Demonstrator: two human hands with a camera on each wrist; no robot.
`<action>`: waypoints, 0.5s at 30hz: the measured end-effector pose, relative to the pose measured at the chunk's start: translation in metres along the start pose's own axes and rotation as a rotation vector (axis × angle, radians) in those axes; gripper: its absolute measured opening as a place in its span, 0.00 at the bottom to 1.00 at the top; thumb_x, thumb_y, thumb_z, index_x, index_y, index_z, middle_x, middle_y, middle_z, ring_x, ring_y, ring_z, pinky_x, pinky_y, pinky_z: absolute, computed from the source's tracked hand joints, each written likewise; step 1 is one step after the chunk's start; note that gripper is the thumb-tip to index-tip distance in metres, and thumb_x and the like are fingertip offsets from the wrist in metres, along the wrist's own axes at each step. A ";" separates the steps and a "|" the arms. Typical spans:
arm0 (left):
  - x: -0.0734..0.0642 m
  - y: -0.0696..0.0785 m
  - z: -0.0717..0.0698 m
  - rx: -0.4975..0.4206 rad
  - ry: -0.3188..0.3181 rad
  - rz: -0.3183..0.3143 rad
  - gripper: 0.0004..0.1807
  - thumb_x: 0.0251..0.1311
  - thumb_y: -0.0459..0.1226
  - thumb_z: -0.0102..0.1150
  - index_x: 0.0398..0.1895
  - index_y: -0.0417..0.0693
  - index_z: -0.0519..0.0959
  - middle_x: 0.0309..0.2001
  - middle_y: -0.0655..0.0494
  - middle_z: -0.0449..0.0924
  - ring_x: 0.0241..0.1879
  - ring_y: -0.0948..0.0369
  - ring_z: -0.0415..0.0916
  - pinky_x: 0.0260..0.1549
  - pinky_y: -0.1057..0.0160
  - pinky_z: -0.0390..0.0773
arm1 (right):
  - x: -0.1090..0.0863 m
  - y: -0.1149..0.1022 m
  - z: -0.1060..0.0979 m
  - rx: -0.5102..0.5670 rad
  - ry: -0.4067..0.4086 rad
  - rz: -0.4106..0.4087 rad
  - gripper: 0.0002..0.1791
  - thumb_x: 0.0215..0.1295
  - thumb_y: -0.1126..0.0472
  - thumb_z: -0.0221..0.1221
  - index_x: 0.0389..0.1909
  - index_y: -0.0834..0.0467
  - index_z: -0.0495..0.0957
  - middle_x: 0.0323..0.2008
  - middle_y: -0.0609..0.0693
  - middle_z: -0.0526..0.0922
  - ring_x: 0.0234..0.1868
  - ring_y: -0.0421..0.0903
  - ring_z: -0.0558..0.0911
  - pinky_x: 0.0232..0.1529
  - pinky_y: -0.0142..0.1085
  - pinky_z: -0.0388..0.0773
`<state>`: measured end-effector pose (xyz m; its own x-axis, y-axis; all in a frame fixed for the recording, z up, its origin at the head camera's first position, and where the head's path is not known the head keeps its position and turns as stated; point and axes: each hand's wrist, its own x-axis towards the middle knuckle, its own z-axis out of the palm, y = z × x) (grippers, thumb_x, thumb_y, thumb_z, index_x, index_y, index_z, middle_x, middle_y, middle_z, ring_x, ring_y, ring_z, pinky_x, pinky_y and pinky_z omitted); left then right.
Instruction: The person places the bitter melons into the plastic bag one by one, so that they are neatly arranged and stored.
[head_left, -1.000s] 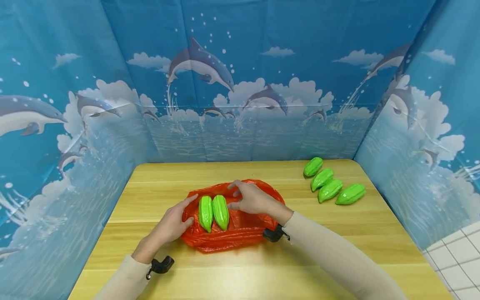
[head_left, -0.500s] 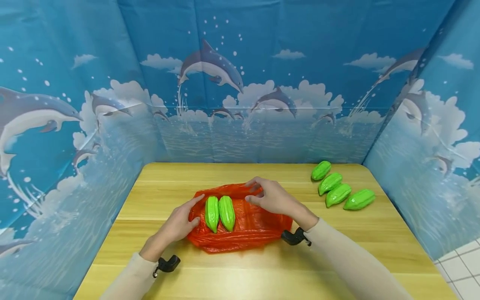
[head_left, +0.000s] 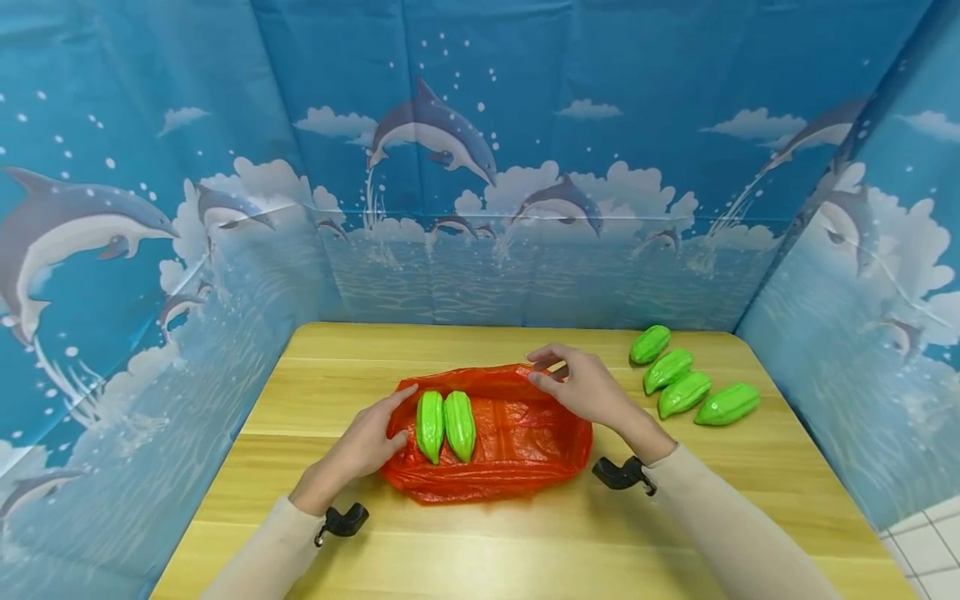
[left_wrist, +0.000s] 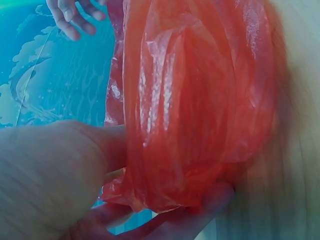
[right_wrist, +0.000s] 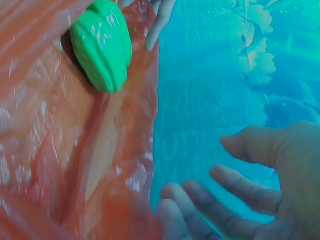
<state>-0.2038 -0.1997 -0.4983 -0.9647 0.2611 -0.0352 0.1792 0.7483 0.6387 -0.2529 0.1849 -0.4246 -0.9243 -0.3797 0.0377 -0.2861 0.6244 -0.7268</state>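
The fingers of the right hand (head_left: 587, 388) are loosely bent, thumb and fingertips apart with nothing between them, at the far right rim of a red plastic bag (head_left: 525, 425); whether the fingertips touch the rim is hard to tell. The fingers of the left hand (head_left: 362, 437) are spread at the bag's left end, the thumb apart from the forefinger; the left wrist view shows the fingers against the plastic.

The bag lies on the table (head_left: 480, 546), its mouth open. Inside, in its left part, two ridged green fruits (head_left: 431, 425) lie side by side, pointed ends toward the near side.

Toward the far right of the table, well apart from the bag, lie four more green fruits (head_left: 684, 394). Pale sleeves (head_left: 731, 508) cover both arms, with a black wrist camera (head_left: 347, 521) on each wrist. Blue dolphin curtains (head_left: 517, 275) stand around the far, left and right sides.
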 end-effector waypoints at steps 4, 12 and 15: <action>0.000 0.002 0.001 0.007 -0.010 0.006 0.43 0.79 0.28 0.68 0.94 0.48 0.65 0.89 0.39 0.71 0.87 0.35 0.70 0.84 0.30 0.75 | 0.000 0.010 -0.008 0.006 0.045 0.000 0.21 0.89 0.52 0.66 0.73 0.55 0.85 0.68 0.61 0.90 0.60 0.62 0.93 0.54 0.52 0.95; 0.002 0.002 0.001 0.015 -0.012 0.007 0.43 0.80 0.29 0.69 0.94 0.47 0.66 0.89 0.39 0.71 0.87 0.34 0.70 0.84 0.30 0.75 | 0.000 0.040 -0.027 -0.001 0.125 0.022 0.21 0.91 0.50 0.63 0.74 0.55 0.84 0.71 0.63 0.87 0.63 0.63 0.91 0.53 0.52 0.95; 0.001 0.002 0.001 0.011 -0.011 -0.003 0.43 0.79 0.29 0.69 0.94 0.48 0.66 0.89 0.39 0.71 0.87 0.34 0.70 0.84 0.30 0.74 | 0.000 0.055 -0.035 -0.012 0.140 0.026 0.22 0.92 0.49 0.62 0.75 0.56 0.84 0.72 0.64 0.85 0.64 0.64 0.90 0.53 0.54 0.94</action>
<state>-0.2043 -0.1976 -0.4981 -0.9630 0.2656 -0.0461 0.1782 0.7555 0.6305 -0.2777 0.2427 -0.4404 -0.9574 -0.2651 0.1148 -0.2639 0.6411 -0.7206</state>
